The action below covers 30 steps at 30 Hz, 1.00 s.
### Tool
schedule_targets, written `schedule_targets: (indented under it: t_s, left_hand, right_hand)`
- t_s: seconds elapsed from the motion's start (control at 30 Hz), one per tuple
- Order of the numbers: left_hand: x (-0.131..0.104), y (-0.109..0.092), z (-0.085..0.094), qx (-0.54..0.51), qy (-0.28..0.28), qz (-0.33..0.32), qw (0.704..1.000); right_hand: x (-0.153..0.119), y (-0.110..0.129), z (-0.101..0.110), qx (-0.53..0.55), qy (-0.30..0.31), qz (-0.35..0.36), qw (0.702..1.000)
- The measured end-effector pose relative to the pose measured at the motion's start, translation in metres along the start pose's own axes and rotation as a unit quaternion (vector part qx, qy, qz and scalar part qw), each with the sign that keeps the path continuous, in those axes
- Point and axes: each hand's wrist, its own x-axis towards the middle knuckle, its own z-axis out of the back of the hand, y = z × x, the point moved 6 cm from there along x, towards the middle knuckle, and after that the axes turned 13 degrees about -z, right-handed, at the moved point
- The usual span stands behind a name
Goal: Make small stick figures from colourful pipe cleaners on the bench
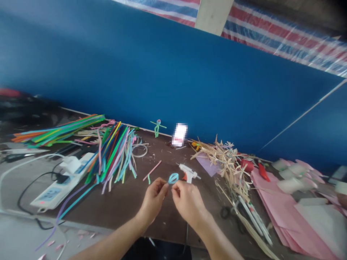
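A light blue coiled pipe cleaner (173,178) is between my hands, just beyond the fingertips. My left hand (155,196) is closed in a pinch on its left end. My right hand (187,198) is curled with fingers pressed together at its right side. Behind my right hand lies a white glue gun (189,172) with a red trigger. To the left, a pink stick (152,170) and a short green piece (149,178) rest on the dark table (130,206). A small green stick figure (157,128) stands near the blue wall.
Bundles of colored pipe cleaners (114,155) and a white power strip (63,184) lie at left. A bright, pixelated upright object (180,134) is at the back. Dried straw-like flowers (225,159), scissors (225,212) and pink sheets (284,216) are at right.
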Motion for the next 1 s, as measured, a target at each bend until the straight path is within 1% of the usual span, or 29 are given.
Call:
schedule_targets:
  t_s: [0.1, 0.17, 0.27, 0.33, 0.4, 0.47, 0.5, 0.53, 0.57, 0.6, 0.63, 0.7, 0.73, 0.8, 0.83, 0.9, 0.97, 1.0]
  left_hand:
    - [0.004, -0.001, 0.003, 0.082, 0.035, -0.05, 0.995]
    - [0.007, -0.004, 0.002, 0.137, 0.075, -0.069, 0.985]
    - [0.008, -0.013, -0.004, 0.188, 0.155, -0.087, 0.966]
    - [0.007, -0.021, -0.01, 0.189, 0.219, -0.086, 0.953]
    - [0.002, -0.025, -0.014, 0.169, 0.283, -0.052, 0.943]
    - [-0.005, -0.027, -0.018, 0.117, 0.335, 0.005, 0.935]
    - [-0.008, -0.028, -0.018, 0.078, 0.344, 0.03, 0.935]
    - [-0.009, -0.029, -0.018, 0.038, 0.334, 0.045, 0.941]
    - [-0.009, -0.031, -0.017, 0.002, 0.307, 0.048, 0.951]
    - [-0.007, -0.031, -0.014, -0.024, 0.264, 0.043, 0.963]
    - [-0.004, -0.031, -0.01, -0.036, 0.212, 0.033, 0.976]
    - [-0.001, -0.027, -0.003, -0.028, 0.115, 0.013, 0.993]
    - [0.001, -0.024, -0.001, -0.014, 0.08, 0.007, 0.997]
    - [0.002, -0.017, 0.002, 0.018, 0.037, 0.001, 0.999]
    - [0.003, -0.013, 0.003, 0.035, 0.026, -0.003, 0.999]
    - [0.005, -0.009, 0.004, 0.076, 0.023, -0.022, 0.997]
    - [0.007, -0.009, 0.004, 0.129, 0.041, -0.057, 0.989]
    - [0.008, -0.011, 0.003, 0.158, 0.061, -0.076, 0.983]
  right_hand:
    - [-0.008, 0.01, 0.003, -0.116, -0.008, 0.024, 0.993]
    - [-0.01, 0.017, 0.006, -0.178, 0.001, 0.046, 0.983]
    - [-0.007, 0.025, 0.015, -0.223, 0.039, 0.116, 0.967]
    - [-0.001, 0.026, 0.022, -0.216, 0.085, 0.166, 0.959]
    - [0.01, 0.02, 0.027, -0.17, 0.157, 0.181, 0.956]
    - [0.022, 0.009, 0.026, -0.07, 0.257, 0.163, 0.95]
    - [0.027, 0.004, 0.023, -0.003, 0.315, 0.149, 0.937]
    - [0.03, -0.001, 0.018, 0.069, 0.365, 0.132, 0.919]
    - [0.032, -0.004, 0.013, 0.138, 0.395, 0.114, 0.901]
    - [0.035, -0.008, 0.008, 0.199, 0.401, 0.094, 0.889]
    - [0.036, -0.012, 0.003, 0.247, 0.391, 0.073, 0.884]
    - [0.035, -0.018, -0.009, 0.305, 0.342, 0.03, 0.888]
    - [0.032, -0.02, -0.015, 0.312, 0.317, 0.012, 0.895]
    - [0.023, -0.022, -0.024, 0.29, 0.257, -0.019, 0.922]
    - [0.018, -0.022, -0.026, 0.261, 0.222, -0.028, 0.939]
    - [0.009, -0.02, -0.024, 0.18, 0.15, -0.031, 0.972]
    - [0.001, -0.015, -0.018, 0.075, 0.091, -0.023, 0.993]
    - [-0.002, -0.012, -0.014, 0.018, 0.073, -0.017, 0.997]
